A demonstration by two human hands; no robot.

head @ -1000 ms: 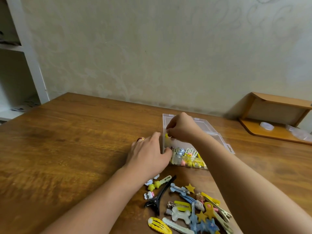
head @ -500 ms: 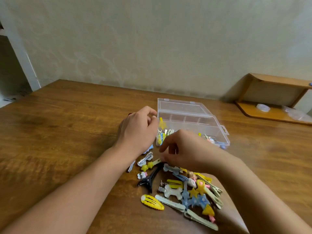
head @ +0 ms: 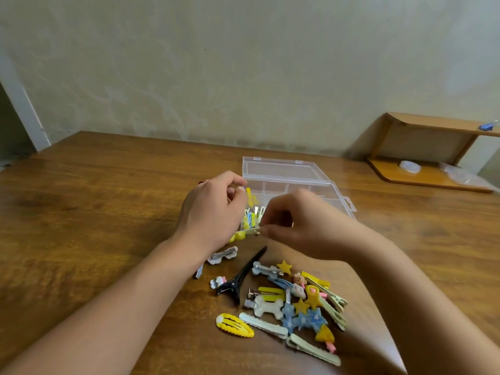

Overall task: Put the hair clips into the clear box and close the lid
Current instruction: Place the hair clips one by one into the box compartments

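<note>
The clear box (head: 339, 197) lies open on the wooden table (head: 94, 212), its lid (head: 278, 169) laid back toward the wall, with several clips inside at its near left end. My left hand (head: 213, 212) curls its fingers at the box's left wall. My right hand (head: 308, 226) pinches the metal end of a yellow hair clip (head: 244, 234), lifted just in front of the box. A pile of hair clips (head: 286, 301) lies nearer me, with a black claw clip (head: 243, 277), a yellow snap clip (head: 234, 325) and a white cloud clip (head: 223, 255).
A wooden shelf unit (head: 433, 125) stands on the table at the back right, holding a small white round thing (head: 410, 167) and a clear bag (head: 465, 177). The wall runs close behind the box. A white frame (head: 27, 112) rises at the far left.
My right hand left the box, came down to the pile, and now lifts a yellow clip toward the box. My left hand stays by the box's left side.
</note>
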